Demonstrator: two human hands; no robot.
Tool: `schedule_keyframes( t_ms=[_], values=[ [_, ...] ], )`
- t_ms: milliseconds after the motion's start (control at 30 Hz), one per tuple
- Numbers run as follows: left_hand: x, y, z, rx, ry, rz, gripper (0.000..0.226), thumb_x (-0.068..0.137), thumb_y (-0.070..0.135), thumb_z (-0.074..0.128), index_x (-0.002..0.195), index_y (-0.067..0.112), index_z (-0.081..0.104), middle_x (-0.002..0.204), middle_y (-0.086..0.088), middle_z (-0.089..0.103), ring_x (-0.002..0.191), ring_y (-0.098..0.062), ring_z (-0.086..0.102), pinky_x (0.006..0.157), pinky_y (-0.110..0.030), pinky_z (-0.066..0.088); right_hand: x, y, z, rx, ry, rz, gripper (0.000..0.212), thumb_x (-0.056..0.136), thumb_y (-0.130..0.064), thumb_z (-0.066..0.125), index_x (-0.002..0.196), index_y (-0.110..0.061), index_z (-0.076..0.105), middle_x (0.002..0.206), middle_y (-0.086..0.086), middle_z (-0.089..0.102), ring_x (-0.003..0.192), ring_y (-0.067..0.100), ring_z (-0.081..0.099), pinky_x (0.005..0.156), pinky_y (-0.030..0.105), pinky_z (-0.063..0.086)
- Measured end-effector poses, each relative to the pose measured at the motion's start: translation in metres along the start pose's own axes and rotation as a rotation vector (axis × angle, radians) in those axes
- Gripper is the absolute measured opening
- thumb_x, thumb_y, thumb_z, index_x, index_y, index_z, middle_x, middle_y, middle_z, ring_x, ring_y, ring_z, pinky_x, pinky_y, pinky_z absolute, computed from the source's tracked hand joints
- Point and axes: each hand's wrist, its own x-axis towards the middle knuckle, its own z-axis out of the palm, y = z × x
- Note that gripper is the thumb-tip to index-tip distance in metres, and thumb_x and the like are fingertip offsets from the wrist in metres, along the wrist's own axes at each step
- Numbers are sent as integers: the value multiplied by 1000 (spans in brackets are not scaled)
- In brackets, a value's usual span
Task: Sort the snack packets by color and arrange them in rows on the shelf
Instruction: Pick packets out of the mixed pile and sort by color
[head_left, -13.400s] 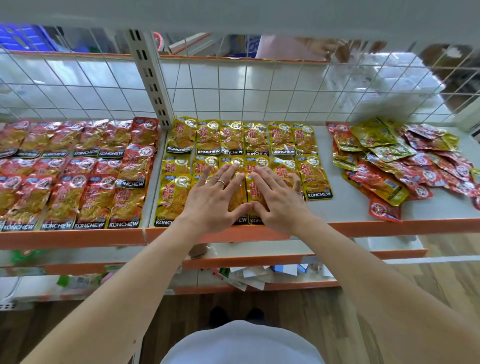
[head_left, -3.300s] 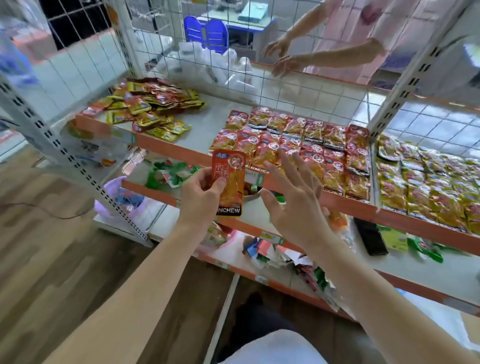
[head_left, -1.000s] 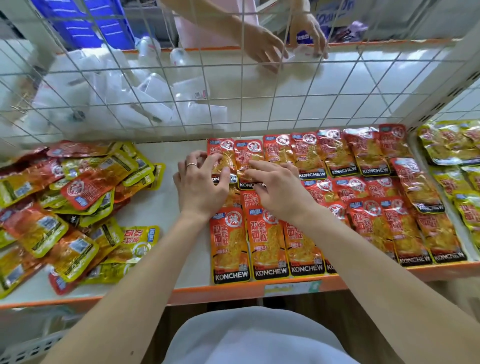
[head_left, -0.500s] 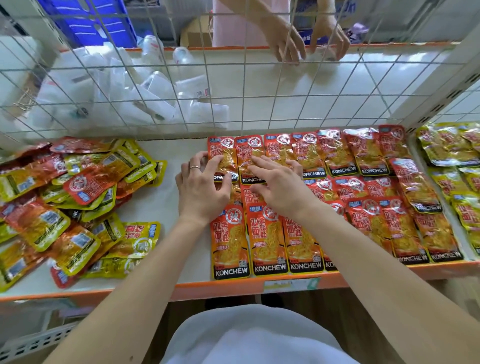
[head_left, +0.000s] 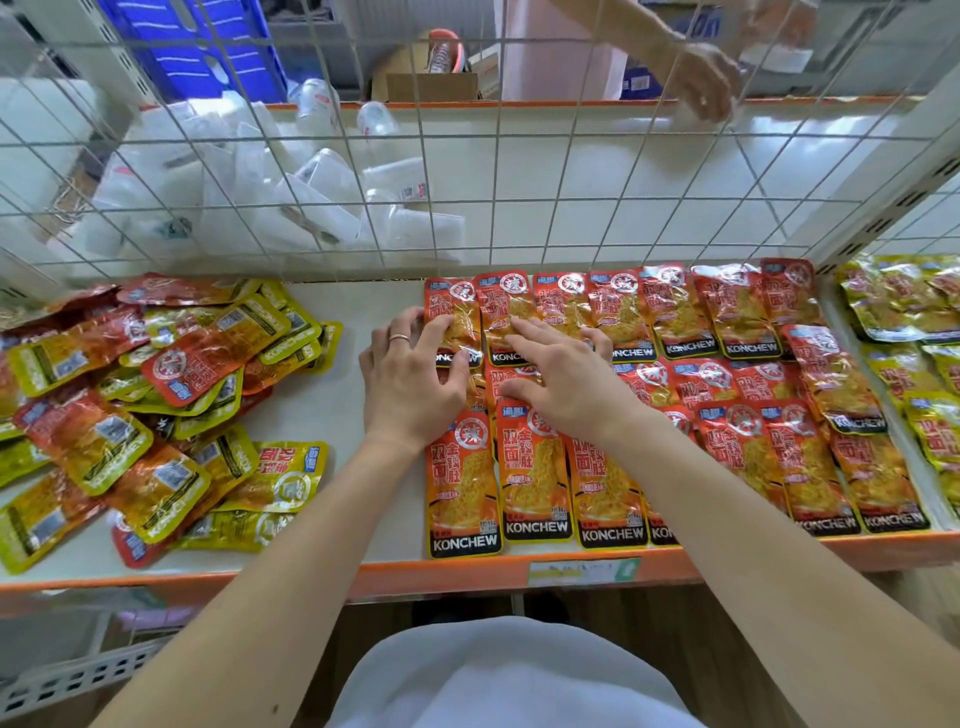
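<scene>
- The left hand has its fingers loosely spread, with the tips on the end packet of the red packets.
- The right hand lies flat on the neighbouring packets, fingers spread.
- Left of the left fingers there is a bare strip of shelf, then the mixed pile.
- The wire grid stands beyond the fingertips, and the orange front edge lies below the wrists.

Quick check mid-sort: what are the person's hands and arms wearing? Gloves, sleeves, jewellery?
No gloves or sleeves: both forearms are bare up to the frame edge. The left hand wears a plain ring on one finger; the right hand shows no ring. A pale top shows below.
</scene>
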Motion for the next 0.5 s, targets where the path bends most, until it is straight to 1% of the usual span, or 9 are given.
schedule_keyframes(
  t_ms=[100, 167, 267, 333, 500],
  values=[
    [-1, 1, 0, 10, -4, -2, 56, 89, 52, 43, 137, 27, 56, 145, -3, 47, 131, -28, 39, 107, -47, 31, -2, 0, 0, -12, -8, -10, 53, 102, -43, 48, 152, -26, 38, 165, -10, 17, 152, 8, 13, 117, 50, 4],
    [-1, 1, -1, 11, -2, -4, 57, 90, 53, 42, 139, 27, 55, 147, -4, 44, 133, -28, 37, 108, -47, 30, -5, 1, 0, 8, 32, -18, 47, 104, -39, 45, 150, -27, 42, 165, -9, 21, 151, 8, 15, 115, 48, 7],
    [-1, 2, -2, 11, -15, 8, 59, 89, 53, 41, 141, 26, 53, 151, -3, 41, 136, -27, 34, 110, -47, 28, -8, 4, -1, 19, 75, -18, 43, 105, -36, 45, 147, -28, 46, 163, -9, 26, 150, 9, 19, 113, 46, 9],
    [-2, 1, -2, 15, -24, 17, 59, 89, 52, 40, 141, 27, 52, 152, -2, 40, 137, -26, 34, 111, -47, 27, -9, 5, -2, -12, 48, -12, 46, 104, -40, 45, 148, -28, 44, 163, -8, 25, 151, 9, 18, 114, 48, 8],
    [-1, 1, -2, 34, -24, 22, 60, 88, 53, 40, 141, 28, 51, 151, -1, 40, 137, -25, 34, 111, -46, 26, -13, 6, 2, -69, -13, -17, 57, 102, -49, 44, 155, -29, 33, 166, -9, 13, 152, 7, 10, 117, 52, 5]
  ],
)
